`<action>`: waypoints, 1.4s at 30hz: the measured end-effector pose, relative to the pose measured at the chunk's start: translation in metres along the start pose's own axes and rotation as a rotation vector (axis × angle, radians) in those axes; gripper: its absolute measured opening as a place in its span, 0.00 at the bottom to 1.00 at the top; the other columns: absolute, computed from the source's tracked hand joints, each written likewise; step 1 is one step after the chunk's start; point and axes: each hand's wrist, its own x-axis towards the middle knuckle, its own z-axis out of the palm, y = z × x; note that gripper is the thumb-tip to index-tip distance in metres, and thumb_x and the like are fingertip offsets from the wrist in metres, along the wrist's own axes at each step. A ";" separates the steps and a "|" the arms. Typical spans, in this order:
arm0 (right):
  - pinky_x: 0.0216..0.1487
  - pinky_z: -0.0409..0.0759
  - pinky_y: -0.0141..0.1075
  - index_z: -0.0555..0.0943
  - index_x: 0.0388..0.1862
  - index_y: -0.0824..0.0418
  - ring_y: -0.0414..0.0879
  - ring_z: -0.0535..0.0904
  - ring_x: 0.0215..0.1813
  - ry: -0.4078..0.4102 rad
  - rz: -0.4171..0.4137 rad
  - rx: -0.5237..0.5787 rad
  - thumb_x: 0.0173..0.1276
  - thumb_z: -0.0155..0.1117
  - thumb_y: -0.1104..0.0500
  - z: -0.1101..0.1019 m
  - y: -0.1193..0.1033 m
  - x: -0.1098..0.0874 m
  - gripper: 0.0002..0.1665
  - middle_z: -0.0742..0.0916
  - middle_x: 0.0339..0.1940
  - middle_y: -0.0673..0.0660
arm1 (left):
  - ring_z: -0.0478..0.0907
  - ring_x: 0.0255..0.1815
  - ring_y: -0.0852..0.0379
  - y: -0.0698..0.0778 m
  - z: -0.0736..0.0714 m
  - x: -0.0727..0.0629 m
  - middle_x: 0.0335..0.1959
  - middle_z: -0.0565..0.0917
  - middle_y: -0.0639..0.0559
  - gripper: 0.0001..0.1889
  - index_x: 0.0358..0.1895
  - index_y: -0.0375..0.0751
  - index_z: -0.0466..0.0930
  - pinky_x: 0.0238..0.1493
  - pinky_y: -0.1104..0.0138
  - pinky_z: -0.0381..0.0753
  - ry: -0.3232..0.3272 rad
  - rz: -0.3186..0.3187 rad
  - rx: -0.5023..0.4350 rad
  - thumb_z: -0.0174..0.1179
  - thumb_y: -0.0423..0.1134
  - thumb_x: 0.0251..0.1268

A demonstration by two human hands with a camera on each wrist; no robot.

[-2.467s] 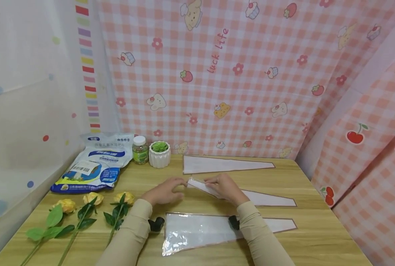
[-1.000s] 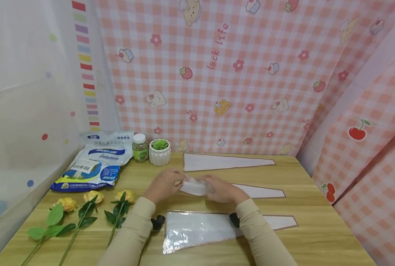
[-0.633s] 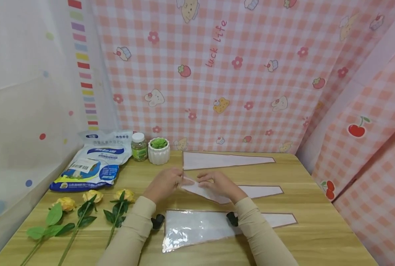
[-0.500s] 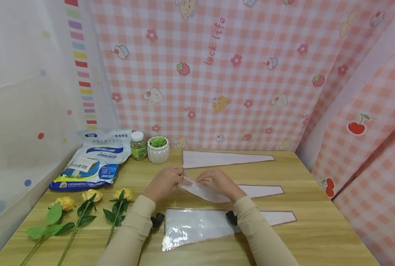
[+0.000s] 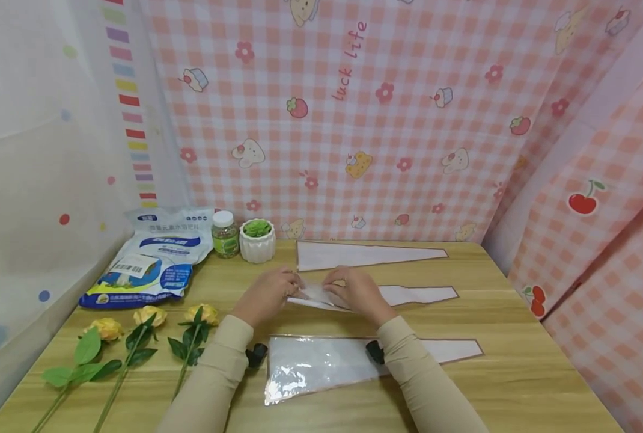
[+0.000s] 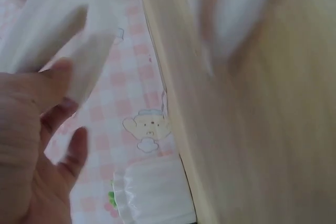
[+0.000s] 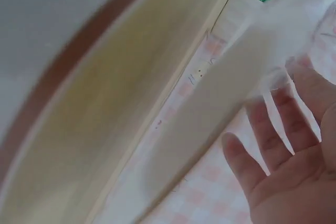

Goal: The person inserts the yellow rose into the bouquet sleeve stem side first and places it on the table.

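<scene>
Head view: left hand (image 5: 267,293) and right hand (image 5: 355,291) pinch the wide end of a tapered clear flower sleeve (image 5: 408,294) at the middle of the wooden table (image 5: 516,337), fingers curled on it.

A pink-and-white checked backdrop (image 5: 408,120) printed with strawberries and cupcakes is seen at 12 o'clock. White sleeves edged in brown (image 5: 365,255) are laid on the light wood-grain surface (image 5: 516,373). Yellow roses (image 5: 148,315) with green leaves and a blue-and-white bag (image 5: 154,264) are shown at 9 o'clock.
</scene>
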 end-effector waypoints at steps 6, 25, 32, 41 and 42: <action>0.45 0.84 0.40 0.87 0.31 0.55 0.43 0.85 0.40 0.097 -0.107 -0.108 0.64 0.76 0.61 -0.001 0.001 0.001 0.04 0.89 0.36 0.48 | 0.72 0.69 0.42 -0.007 -0.005 -0.010 0.67 0.78 0.43 0.24 0.61 0.44 0.83 0.70 0.49 0.69 -0.284 -0.209 -0.372 0.65 0.33 0.59; 0.68 0.74 0.48 0.85 0.58 0.62 0.54 0.80 0.64 -0.128 0.039 -0.039 0.64 0.75 0.53 -0.003 0.007 -0.002 0.25 0.86 0.60 0.57 | 0.66 0.74 0.44 0.003 -0.006 -0.005 0.68 0.77 0.46 0.13 0.55 0.41 0.87 0.75 0.51 0.62 -0.013 -0.416 -0.743 0.56 0.40 0.78; 0.57 0.82 0.45 0.91 0.44 0.60 0.49 0.86 0.55 0.023 0.046 -0.106 0.64 0.74 0.58 -0.001 0.005 -0.003 0.11 0.90 0.50 0.52 | 0.57 0.79 0.46 0.000 -0.004 -0.005 0.75 0.69 0.46 0.15 0.57 0.43 0.86 0.77 0.52 0.56 -0.064 -0.410 -0.788 0.55 0.44 0.79; 0.57 0.82 0.45 0.92 0.39 0.60 0.49 0.86 0.52 0.079 0.070 -0.081 0.65 0.73 0.62 -0.003 0.004 -0.003 0.05 0.91 0.46 0.53 | 0.71 0.71 0.43 -0.009 -0.037 -0.012 0.68 0.78 0.49 0.21 0.66 0.50 0.80 0.71 0.44 0.67 -0.155 -0.480 -0.618 0.54 0.51 0.79; 0.57 0.82 0.45 0.92 0.39 0.60 0.49 0.86 0.52 0.074 0.073 -0.069 0.65 0.73 0.63 -0.003 0.005 -0.004 0.05 0.91 0.46 0.53 | 0.73 0.69 0.43 -0.010 -0.043 -0.013 0.66 0.79 0.49 0.20 0.67 0.49 0.79 0.69 0.44 0.69 -0.160 -0.489 -0.605 0.54 0.51 0.79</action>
